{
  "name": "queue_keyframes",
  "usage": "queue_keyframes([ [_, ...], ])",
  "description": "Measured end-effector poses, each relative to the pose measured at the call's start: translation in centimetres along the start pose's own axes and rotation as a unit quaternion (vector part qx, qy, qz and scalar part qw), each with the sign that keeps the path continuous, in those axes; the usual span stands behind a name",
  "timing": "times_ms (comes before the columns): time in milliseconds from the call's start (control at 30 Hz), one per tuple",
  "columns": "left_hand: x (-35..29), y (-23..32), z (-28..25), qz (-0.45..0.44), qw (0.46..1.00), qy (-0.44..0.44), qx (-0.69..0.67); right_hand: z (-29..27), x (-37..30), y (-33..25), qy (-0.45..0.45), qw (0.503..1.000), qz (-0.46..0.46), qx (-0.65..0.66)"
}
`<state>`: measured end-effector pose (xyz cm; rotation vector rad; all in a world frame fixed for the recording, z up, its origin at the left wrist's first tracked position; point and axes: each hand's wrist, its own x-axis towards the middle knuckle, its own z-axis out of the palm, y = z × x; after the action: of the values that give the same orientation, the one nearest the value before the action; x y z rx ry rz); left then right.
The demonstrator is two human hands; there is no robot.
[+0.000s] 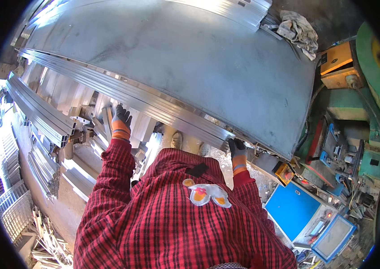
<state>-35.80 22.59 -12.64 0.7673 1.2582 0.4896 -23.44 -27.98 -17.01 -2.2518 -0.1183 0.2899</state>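
The broad grey desk (190, 67) is spread across the upper middle, its surface lightly marked with darker smudges. The right-hand side is taken up by a green machine (351, 112), with an orange box (340, 60) fixed to it.

Along the near edge of the desk, the long silver bars (127, 96) are lined up side by side, run from upper left down to the centre right, and here both hands are found. Farther left, a stack of square tubes (42, 112) is seen, its hollow ends turned toward the middle. A checked shirt (163, 219) is worn in red and black. Low on the right, a blue panel (292, 210) is set at a slant; at the top, a crumpled rag (298, 33) is bunched up by the desk's far corner.

Now the hands, both gloved in dark grey and orange! The left hand (121, 120) is held just beside the bars, fingers loosely spread, nothing gripped. The right hand (238, 150) is placed right at the bars' near end; whether they are gripped or merely touched cannot be told.

Smallest, a shoe (177, 140) is glimpsed below the bars.
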Motion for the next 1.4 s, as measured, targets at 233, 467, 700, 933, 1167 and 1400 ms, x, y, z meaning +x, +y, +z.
queue_keyframes([
  [233,2.2,2.0,-1.4,0.062,0.996,-0.025,-0.063,-2.3,-0.5,-2.5,0.006,0.999,-0.033,-0.007],
  [467,1.0,5.7,0.6,0.074,0.996,0.01,-0.049,-6.4,-3.3,-9.5,-0.005,0.996,0.042,0.075],
  [700,-0.6,8.3,3.0,-0.02,0.987,-0.088,-0.131,-9.0,-5.6,-14.6,0.029,0.993,0.029,0.114],
  [933,-0.4,9.6,6.2,-0.006,0.948,-0.114,-0.297,-13.1,-6.4,-13.4,-0.022,0.979,-0.178,-0.099],
  [1167,-1.6,10.5,6.2,0.069,0.921,-0.173,-0.342,-10.1,-2.7,-22.3,-0.155,0.961,-0.195,-0.124],
  [1400,-3.5,11.6,4.7,0.071,0.883,-0.267,-0.38,-9.9,-1.8,-25.2,-0.353,0.911,-0.139,-0.16],
])
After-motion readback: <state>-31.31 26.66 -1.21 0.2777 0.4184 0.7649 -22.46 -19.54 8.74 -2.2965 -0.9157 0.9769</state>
